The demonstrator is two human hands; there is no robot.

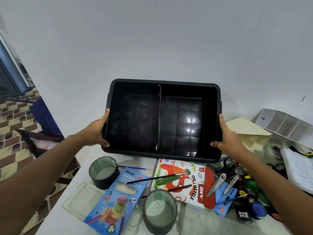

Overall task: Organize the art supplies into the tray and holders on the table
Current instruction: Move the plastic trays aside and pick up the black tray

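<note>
1. Both grips are clamping the black tray (pixel 163 119): our left hand (pixel 97 131) is curling round its left short wall, thumb on the near corner and fingers up the outside, and our right hand (pixel 227 138) is doing the same on the right short wall.
2. We are holding the tray tilted up toward us, its open face showing, over the far part of the tabletop (pixel 194 221); its near long rim is hanging just above the supplies, and we cannot tell whether it is touching anything.
3. Its long axis is running left to right, square to our forearms, with a thin divider (pixel 159 116) splitting it into two compartments, both holding nothing.
4. The relation we are judging as decisive: every supply is lying nearer to us than the tray, so the tray is likely needing to come down level at the far edge.
5. Nearer our left hand are lying two dark round holders (pixel 104 172) (pixel 160 211) and a blue box (pixel 116 200) reading "Ninso NEON" with a "12".
6. Toward the middle, two paintbrushes (pixel 155 178) are lying across a red and white box (pixel 184 182) reading "OIL PASTELS" and "DIY".
7. Nearer our right hand, scissors (pixel 221 177) are lying over a smaller blue Ninso pack (pixel 223 206), beside small paint pots (pixel 255 211) at the right edge.
</note>
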